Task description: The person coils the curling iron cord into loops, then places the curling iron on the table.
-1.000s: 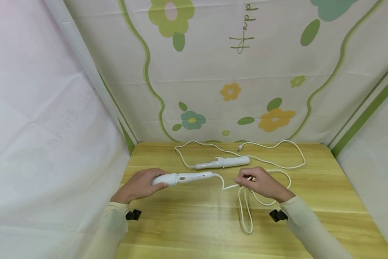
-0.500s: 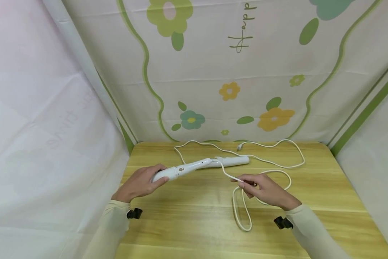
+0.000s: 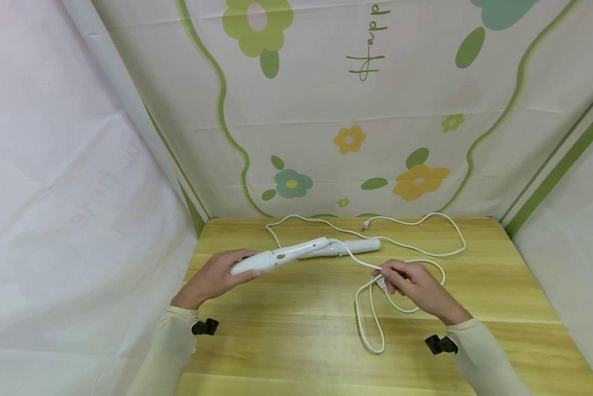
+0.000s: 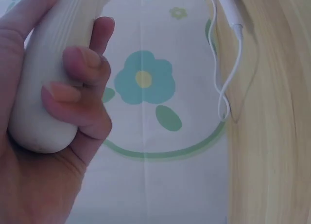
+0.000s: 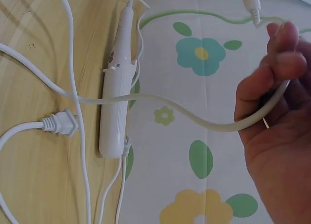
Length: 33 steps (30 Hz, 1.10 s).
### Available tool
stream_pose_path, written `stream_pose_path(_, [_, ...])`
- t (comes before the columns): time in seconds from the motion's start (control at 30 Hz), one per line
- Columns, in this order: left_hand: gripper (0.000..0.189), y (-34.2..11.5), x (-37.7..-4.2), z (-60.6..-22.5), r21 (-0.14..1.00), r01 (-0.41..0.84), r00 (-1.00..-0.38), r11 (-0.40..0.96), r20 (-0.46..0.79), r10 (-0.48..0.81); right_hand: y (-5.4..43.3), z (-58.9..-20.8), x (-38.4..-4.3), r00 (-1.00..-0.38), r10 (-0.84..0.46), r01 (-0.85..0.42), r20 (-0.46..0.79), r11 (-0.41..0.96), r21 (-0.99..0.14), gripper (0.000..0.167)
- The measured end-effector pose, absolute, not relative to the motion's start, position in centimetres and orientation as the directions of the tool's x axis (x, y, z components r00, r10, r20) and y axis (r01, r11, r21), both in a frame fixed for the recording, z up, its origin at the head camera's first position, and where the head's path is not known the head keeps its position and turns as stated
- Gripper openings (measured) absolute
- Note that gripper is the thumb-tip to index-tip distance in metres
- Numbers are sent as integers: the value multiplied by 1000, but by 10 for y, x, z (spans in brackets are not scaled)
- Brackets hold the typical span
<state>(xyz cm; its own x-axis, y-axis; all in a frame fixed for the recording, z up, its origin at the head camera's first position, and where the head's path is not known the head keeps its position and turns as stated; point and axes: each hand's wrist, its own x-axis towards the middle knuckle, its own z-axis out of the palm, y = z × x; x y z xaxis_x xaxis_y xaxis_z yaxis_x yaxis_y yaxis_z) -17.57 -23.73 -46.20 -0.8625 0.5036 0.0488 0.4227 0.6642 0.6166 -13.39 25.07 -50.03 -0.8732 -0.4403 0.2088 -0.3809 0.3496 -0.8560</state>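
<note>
Parts of a white wand-shaped appliance [image 3: 288, 253] and its thin white cord [image 5: 216, 127] are hidden, gripped by left hand [image 3: 214, 278] and right hand [image 3: 421, 286] respectively.

My left hand [image 4: 73, 110] gripped the rounded end of a white device [image 4: 36, 102], fingers curled round it. Beyond was a flower-printed cloth [image 4: 160, 190]; on the wooden tabletop [image 4: 282, 136] lay another white tool [image 4: 228, 9] with a looped cord [image 4: 238, 61].
</note>
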Motion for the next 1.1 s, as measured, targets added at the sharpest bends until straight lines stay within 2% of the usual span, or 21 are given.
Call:
stream_pose_path(0.23, [57, -235, -174, -454, 744, 377, -844, 552, 31, 535, 259, -505, -135, -898, -366, -376, 245, 348, -859, 21])
stream_pose_path(0.43, [53, -236, -172, -453, 792, 381, -845, 477, 88, 528, 263, -503, -134, -920, -315, -333, 233, 317, -888, 22])
stream_pose_path(0.67, [47, -233, -173, -453, 662, 529, -823, 531, 250, 510, 268, -502, -133, -928, -296, -309, 226, 276, -910, 25])
stream_pose_path(0.9, [50, -229, -176, -453, 510, 675, -736, 533, 422, 529, 271, -504, -131, -923, -300, -314, 239, 235, -920, 27])
stream_pose_path(1.1, [62, -228, -176, -452, 476, 735, -677, 484, 470, 566, 275, -504, -129, -923, -291, -322, 252, 226, -919, 28])
